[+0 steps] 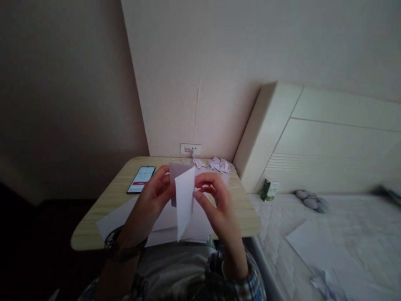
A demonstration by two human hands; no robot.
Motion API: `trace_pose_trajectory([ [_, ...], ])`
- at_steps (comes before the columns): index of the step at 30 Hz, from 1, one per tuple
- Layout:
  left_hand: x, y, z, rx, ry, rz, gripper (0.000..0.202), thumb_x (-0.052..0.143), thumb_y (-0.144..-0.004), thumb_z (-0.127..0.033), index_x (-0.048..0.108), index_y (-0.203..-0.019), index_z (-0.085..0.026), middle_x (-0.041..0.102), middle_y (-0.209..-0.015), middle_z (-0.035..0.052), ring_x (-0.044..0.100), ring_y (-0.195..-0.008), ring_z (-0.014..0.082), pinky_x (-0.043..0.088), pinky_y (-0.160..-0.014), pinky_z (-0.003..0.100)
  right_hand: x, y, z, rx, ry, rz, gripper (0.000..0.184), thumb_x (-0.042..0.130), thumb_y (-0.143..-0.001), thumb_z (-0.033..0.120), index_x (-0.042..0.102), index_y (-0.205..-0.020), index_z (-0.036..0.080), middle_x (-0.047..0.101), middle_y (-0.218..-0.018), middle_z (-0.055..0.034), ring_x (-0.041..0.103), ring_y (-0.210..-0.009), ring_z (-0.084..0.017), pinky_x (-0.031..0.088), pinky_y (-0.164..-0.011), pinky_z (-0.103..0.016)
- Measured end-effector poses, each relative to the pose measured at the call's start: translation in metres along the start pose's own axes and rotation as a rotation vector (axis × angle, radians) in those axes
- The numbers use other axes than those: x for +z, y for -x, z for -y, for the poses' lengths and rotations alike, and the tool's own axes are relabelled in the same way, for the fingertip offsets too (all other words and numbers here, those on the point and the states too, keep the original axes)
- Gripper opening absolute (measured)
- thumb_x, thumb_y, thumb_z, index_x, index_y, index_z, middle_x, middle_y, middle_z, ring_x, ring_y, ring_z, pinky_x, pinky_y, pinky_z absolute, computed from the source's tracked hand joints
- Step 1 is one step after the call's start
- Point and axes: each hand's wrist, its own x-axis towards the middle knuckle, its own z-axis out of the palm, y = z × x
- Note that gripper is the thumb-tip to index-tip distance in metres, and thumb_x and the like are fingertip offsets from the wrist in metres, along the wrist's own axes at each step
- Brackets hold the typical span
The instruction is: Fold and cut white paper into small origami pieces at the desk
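A folded sheet of white paper [184,200] is held upright above the small wooden table [115,217], its two halves standing apart along a fold. My left hand [158,188] is closed on the rear half at its left edge. With thumb and fingers together, my right hand [216,194] pinches the paper near its right edge. Below both hands, loose white sheets [200,223] lie across the table's front. Small folded paper pieces [218,164] are piled at the back right of the table.
A smartphone [140,179] with a lit screen lies at the table's left. Behind the table, a wall socket [191,149] holds a plug. To the right, a bed [275,225] bears a green-and-white carton [269,190], a grey plush object [311,200] and more paper sheets [316,244].
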Motion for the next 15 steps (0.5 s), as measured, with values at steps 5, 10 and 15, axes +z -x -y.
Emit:
trace_pose_trajectory([
  [5,-0.005,-0.002,0.005,-0.058,0.010,-0.065,0.035,0.085,-0.064,-0.031,0.062,-0.090,-0.025,0.072,-0.072,-0.0028,0.066,-0.054,0.0153,0.048,-0.043,0.021,0.004,-0.001,-0.005,0.018,0.018,0.068,0.015,0.064,-0.086,0.017,0.061,-0.099,0.025,0.061,-0.103,-0.0030,0.061,-0.094,-0.017,0.053,-0.080,-0.031],
  [10,-0.009,0.000,0.001,-0.092,-0.071,-0.123,0.039,0.083,-0.064,-0.027,0.060,-0.095,-0.023,0.076,-0.085,0.0008,0.073,-0.073,0.0222,0.055,-0.059,0.027,0.002,0.000,0.001,0.064,-0.050,0.103,0.023,0.064,-0.087,0.023,0.058,-0.108,0.027,0.060,-0.112,-0.0041,0.060,-0.102,-0.018,0.053,-0.084,-0.032],
  [15,-0.008,0.005,-0.001,-0.028,-0.280,-0.171,0.040,0.075,-0.071,-0.026,0.057,-0.106,-0.023,0.075,-0.102,0.0034,0.072,-0.091,0.0251,0.056,-0.077,0.035,0.002,0.004,0.008,0.135,-0.135,0.194,0.051,0.069,-0.083,0.032,0.045,-0.128,0.029,0.057,-0.132,-0.0067,0.057,-0.116,-0.020,0.053,-0.087,-0.032],
])
